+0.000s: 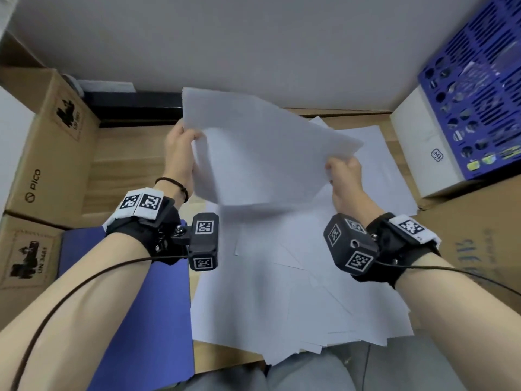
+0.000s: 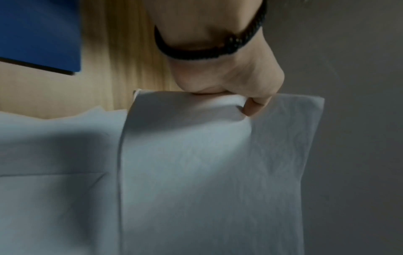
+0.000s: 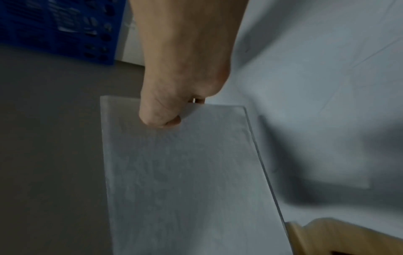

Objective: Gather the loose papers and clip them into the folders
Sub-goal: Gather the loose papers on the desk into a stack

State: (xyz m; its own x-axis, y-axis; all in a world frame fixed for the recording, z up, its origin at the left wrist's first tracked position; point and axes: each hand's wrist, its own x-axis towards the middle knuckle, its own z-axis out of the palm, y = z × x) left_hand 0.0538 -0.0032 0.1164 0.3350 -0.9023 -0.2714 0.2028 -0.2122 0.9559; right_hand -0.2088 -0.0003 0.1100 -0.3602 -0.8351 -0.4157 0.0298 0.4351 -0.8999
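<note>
A stack of white sheets [image 1: 262, 156] is held up above the desk, tilted, between both hands. My left hand [image 1: 183, 148] grips its left edge, thumb on the near face; the left wrist view shows the fingers [image 2: 255, 107] curled round the stack [image 2: 207, 172]. My right hand [image 1: 342, 173] grips the right edge, and the right wrist view shows it pinching the stack [image 3: 179, 172] near a corner. More loose papers [image 1: 296, 292] lie spread on the wooden desk below. A blue folder [image 1: 141, 306] lies flat under my left forearm.
Cardboard boxes [image 1: 48, 142] stand along the left side. A white box [image 1: 423, 148] and a blue perforated basket [image 1: 479, 88] sit at the right, with another cardboard box [image 1: 479, 235] in front of them. A grey wall is close behind the desk.
</note>
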